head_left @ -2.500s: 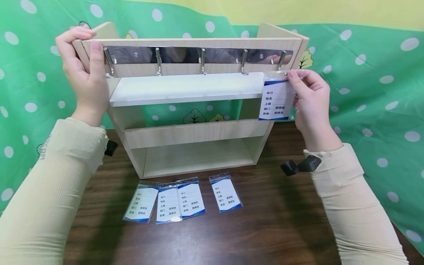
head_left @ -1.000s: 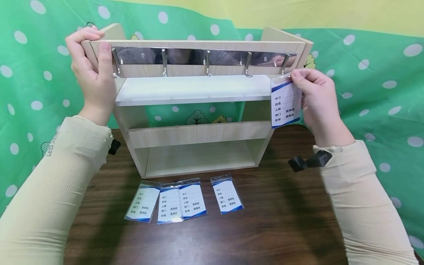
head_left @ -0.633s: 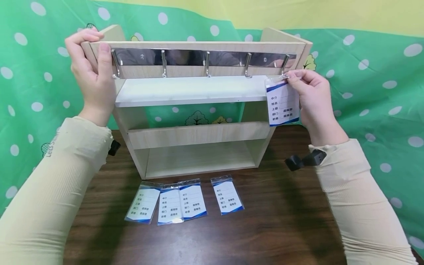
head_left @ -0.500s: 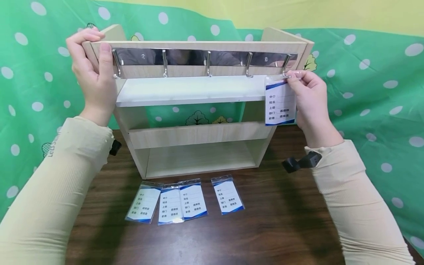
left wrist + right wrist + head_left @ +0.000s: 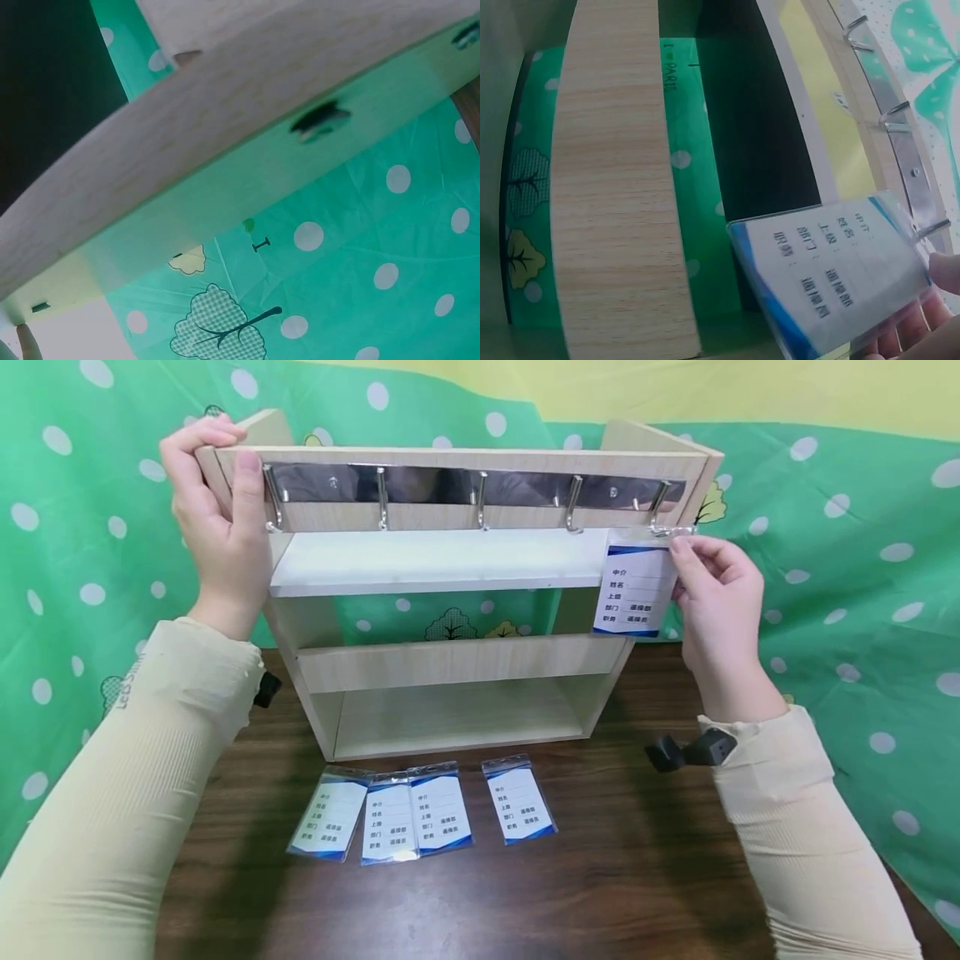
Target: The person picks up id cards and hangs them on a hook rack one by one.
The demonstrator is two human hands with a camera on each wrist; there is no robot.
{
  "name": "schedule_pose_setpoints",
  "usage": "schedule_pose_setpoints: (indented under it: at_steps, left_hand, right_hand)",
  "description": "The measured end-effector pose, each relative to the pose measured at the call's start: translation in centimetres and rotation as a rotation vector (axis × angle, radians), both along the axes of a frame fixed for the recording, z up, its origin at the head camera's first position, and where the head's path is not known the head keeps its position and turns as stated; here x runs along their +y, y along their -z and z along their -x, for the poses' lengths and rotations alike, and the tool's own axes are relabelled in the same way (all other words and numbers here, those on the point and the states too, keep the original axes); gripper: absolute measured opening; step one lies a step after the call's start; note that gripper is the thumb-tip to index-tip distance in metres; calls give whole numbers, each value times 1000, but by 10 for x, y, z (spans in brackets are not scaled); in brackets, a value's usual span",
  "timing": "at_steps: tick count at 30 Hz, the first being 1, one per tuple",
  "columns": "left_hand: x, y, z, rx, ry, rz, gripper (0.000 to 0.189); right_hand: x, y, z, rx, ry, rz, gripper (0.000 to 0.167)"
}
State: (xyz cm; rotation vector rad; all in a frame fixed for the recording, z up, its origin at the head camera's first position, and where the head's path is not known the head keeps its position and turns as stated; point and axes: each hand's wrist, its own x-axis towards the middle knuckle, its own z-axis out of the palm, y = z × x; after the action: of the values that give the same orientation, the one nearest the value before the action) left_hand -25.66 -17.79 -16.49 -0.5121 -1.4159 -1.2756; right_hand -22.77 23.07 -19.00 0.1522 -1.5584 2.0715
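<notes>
My left hand (image 5: 221, 518) grips the upper left corner of a pale wooden shelf unit (image 5: 450, 664), thumb on its front board. With thumb and fingers my right hand (image 5: 720, 602) pinches the top right corner of a plastic-sleeved badge card (image 5: 636, 589), also seen as a white and blue badge card (image 5: 832, 270) in the right wrist view. The card hangs upright just under the rightmost hook (image 5: 658, 506) of a shiny metal hook rail (image 5: 435, 485). Its top edge meets the hook's tip; whether the hook passes through the slot, I cannot tell.
On the dark wooden table (image 5: 480, 910) in front of the unit lie several more badge cards, among them a left one (image 5: 328, 817) and a separate right one (image 5: 520, 802). A green dotted cloth (image 5: 847, 568) hangs behind.
The badge card moved out to the right of the hook, then back left beneath it, and now hangs with its top edge at the hook's tip. My left hand keeps its grip on the corner.
</notes>
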Motion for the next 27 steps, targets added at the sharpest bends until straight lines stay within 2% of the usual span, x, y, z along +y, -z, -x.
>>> schedule_pose_setpoints:
  at_steps: [7, 11, 14, 19, 27]
  left_hand:
    - [0, 1, 2, 5, 5, 1, 11]
    - [0, 1, 1, 8, 11, 3, 11]
    - [1, 0, 1, 9, 13, 1, 11]
    - [1, -1, 0, 10, 6, 2, 11]
    - [2, -2, -2, 2, 4, -1, 11]
  right_hand:
    - [6, 15, -5, 50, 107, 13, 9]
    - [9, 21, -9, 83, 137, 70, 11]
    - [10, 23, -14, 98, 115, 130, 15]
    - [8, 27, -24, 101, 32, 213, 24]
    - [-1, 47, -37, 74, -52, 234, 23]
